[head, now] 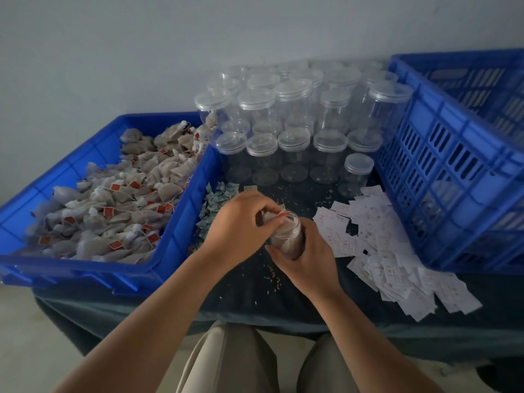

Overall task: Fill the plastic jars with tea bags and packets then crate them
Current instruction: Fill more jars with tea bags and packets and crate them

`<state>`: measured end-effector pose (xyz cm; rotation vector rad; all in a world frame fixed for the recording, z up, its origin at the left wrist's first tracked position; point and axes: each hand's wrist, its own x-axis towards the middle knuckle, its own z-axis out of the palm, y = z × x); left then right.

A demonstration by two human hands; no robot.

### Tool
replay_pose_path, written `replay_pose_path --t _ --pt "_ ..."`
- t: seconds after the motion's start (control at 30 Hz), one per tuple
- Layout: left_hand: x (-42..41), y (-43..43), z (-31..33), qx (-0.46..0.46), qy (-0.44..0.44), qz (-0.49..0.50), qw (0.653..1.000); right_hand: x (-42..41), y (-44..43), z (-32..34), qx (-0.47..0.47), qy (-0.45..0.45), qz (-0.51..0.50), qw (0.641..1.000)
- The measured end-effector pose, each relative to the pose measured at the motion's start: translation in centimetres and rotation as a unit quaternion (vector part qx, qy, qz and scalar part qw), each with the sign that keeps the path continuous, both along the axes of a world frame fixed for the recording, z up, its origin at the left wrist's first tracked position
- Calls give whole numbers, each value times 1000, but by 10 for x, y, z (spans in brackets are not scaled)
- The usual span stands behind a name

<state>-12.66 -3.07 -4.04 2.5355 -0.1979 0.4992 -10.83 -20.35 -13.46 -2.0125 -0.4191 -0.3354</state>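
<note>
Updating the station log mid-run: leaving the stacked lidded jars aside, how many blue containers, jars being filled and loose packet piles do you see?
blue tea-bag bin: 1
blue slotted crate: 1
open jar, gripped by the right hand: 1
greenish packet pile: 1
white packet pile: 1
Total: 5

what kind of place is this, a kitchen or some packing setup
Most likely a small hand-packing station for tea, not a kitchen: a blue bin heaped with tea bags, rows of empty lidded plastic jars by the wall, and a slatted blue crate beside piles of white packets.
</note>
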Motion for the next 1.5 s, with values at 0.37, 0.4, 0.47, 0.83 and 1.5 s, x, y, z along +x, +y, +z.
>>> replay_pose_path --t 0.37,0.4,0.47,0.83,1.5 --pt "-27 -19 -1 245 150 -88 954 0 0 -4 -37 -15 7 999" --pt "-25 -20 -2 234 159 -85 955 1 -1 -4 -32 -8 4 999" --pt "-22 -23 -4 208 164 -78 961 3 -1 -6 -24 7 6 1000" --pt "-23 -18 -21 265 15 -55 962 -2 4 -1 -79 -47 29 995" --pt "86 24 -62 107 53 95 988 8 -1 -5 44 49 -49 997"
